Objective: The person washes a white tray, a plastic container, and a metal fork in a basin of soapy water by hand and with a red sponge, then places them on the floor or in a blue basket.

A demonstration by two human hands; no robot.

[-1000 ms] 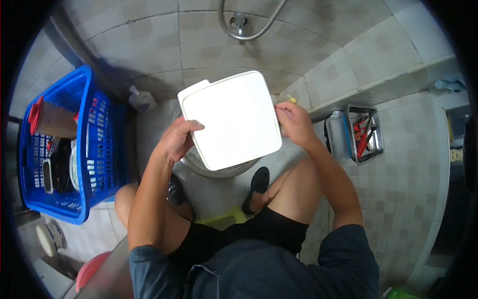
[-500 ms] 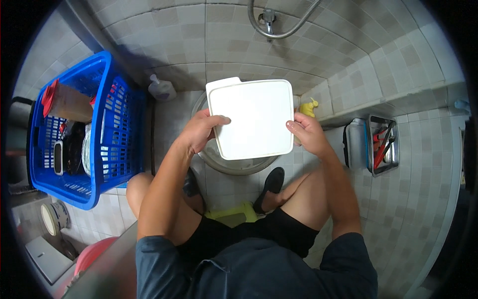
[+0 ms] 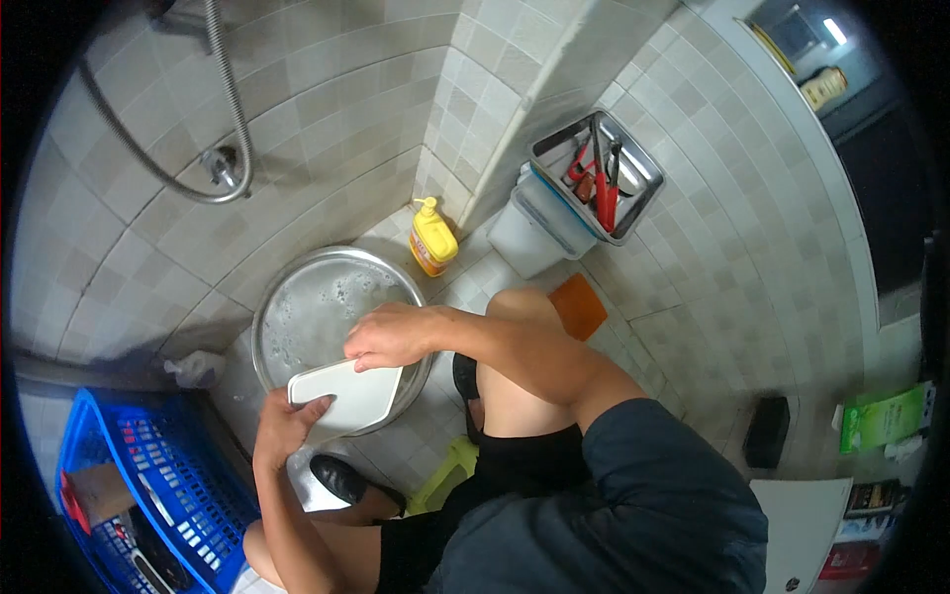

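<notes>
Over the near part of a round metal basin (image 3: pixel 259 332) with sudsy water, I hold a flat white rectangular lid (image 3: pixel 354 396) with rounded corners. My left hand (image 3: pixel 284 434) is closed on its left edge, thumb lying on the top face. My right hand (image 3: pixel 394 335) grips the far edge from above, fingers bent over it; some fingertips are hidden. The lid is tilted, and I cannot tell whether it touches the basin. A yellow pump bottle (image 3: pixel 432 240) stands just beyond the basin's right side.
At lower left is a blue plastic basket (image 3: pixel 188 485) with kitchenware. A metal tray (image 3: pixel 633 228) of red-handled tools rests on a plastic container (image 3: pixel 534 238) at the right wall. A shower hose (image 3: pixel 237 109) hangs at upper left. Between my feet is a green stool (image 3: pixel 445 475).
My view has turned to the right. The lid has come down closer to the basin and tilted. My right hand has shifted from its right edge to its far edge.
</notes>
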